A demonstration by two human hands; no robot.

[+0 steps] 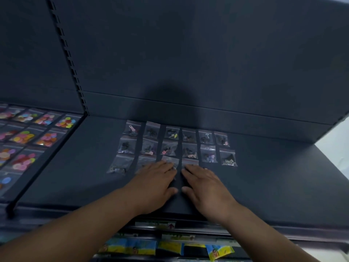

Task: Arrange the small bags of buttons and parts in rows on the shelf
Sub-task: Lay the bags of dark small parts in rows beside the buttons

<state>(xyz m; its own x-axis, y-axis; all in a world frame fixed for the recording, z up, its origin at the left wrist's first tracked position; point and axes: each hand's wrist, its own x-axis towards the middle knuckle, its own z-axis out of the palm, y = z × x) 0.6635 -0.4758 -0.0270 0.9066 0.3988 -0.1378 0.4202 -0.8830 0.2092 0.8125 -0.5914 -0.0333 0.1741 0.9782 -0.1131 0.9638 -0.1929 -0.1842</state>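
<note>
Head view, progress: You've got two full rows of bags of parts (188,144) lying toward the shelf (264,176) back edge. The third row looks short at its right end, so I'd say you're past halfway.
Head view, neighbours: Bags of buttons (24,137) lie in rows at the left edge.
Left hand (156,184): Flat, fingers straight, pressing a third-row bag (171,160).
Right hand (204,188): Flat too, fingertips on the next bag (189,161), gripping nothing.
</note>
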